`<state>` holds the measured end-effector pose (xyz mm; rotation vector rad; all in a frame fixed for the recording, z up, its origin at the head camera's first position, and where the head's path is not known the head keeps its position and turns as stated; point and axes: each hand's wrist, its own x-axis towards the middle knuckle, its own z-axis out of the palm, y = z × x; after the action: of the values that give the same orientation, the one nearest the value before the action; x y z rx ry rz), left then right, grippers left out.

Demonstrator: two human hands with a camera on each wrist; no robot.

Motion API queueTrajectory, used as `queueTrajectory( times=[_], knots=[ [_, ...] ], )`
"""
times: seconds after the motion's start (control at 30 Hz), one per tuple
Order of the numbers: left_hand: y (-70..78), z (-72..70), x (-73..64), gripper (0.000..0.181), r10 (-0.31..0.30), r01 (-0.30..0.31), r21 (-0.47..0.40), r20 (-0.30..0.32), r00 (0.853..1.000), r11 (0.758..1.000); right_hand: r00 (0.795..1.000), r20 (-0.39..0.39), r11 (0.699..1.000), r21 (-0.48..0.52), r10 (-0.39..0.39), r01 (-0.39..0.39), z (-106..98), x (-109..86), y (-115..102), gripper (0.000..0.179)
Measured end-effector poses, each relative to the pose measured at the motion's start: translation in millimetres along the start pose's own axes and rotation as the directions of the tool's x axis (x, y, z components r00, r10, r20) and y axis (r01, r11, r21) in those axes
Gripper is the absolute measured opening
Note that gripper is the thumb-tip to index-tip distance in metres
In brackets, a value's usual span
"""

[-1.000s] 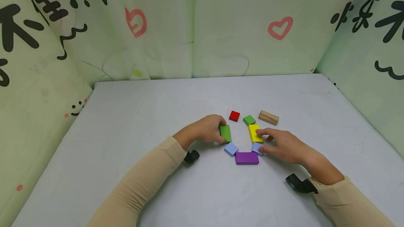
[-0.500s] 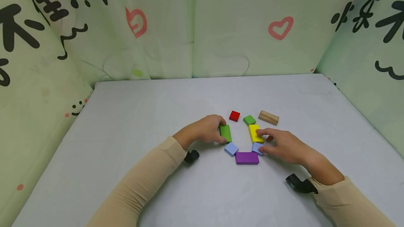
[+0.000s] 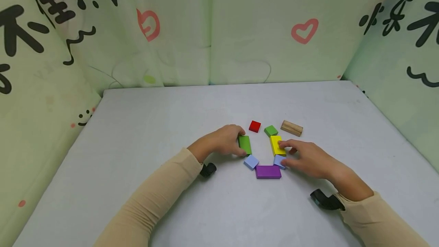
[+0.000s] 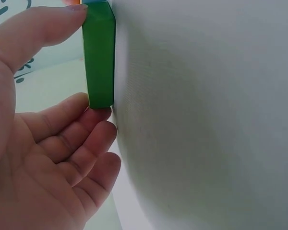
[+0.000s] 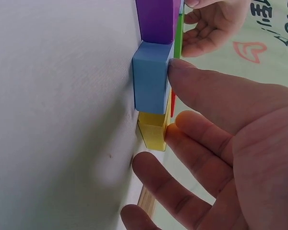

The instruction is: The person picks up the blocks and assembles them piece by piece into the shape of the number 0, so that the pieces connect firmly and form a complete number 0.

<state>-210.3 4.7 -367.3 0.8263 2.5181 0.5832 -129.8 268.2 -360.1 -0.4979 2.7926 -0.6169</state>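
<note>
My left hand [image 3: 226, 140] grips a long green block [image 3: 245, 145] lying on the table, thumb at its near end and fingertips at its far end. The left wrist view shows the same block [image 4: 100, 55] between thumb and fingers. Opposite, my right hand [image 3: 310, 159] has its thumb on a light blue block [image 5: 151, 79] and fingertips on a yellow block [image 5: 154, 136], fingers loosely bent. Between the two sides lies a purple block [image 3: 268, 172], its corners meeting the two light blue blocks; the left one [image 3: 251, 162] is turned diagonally below the green block.
A red block [image 3: 254, 126] sits beyond the left hand's fingertips. A small green block [image 3: 271, 130] stands at the yellow block's far end, and a wooden grooved block [image 3: 291, 128] lies to its right. The white table [image 3: 164, 117] ends at a printed green curtain [image 3: 247, 60].
</note>
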Motion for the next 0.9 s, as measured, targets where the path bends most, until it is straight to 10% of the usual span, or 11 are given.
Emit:
queueTrajectory(
  times=[0.9],
  knots=[
    [-1.9, -1.8, -8.1, 0.062, 0.031, -0.032, -0.023, -0.034, 0.999, 0.999, 1.0, 0.003, 1.0, 0.002, 0.011, -0.011, -0.1, -0.5, -2.4, 0.056]
  ],
)
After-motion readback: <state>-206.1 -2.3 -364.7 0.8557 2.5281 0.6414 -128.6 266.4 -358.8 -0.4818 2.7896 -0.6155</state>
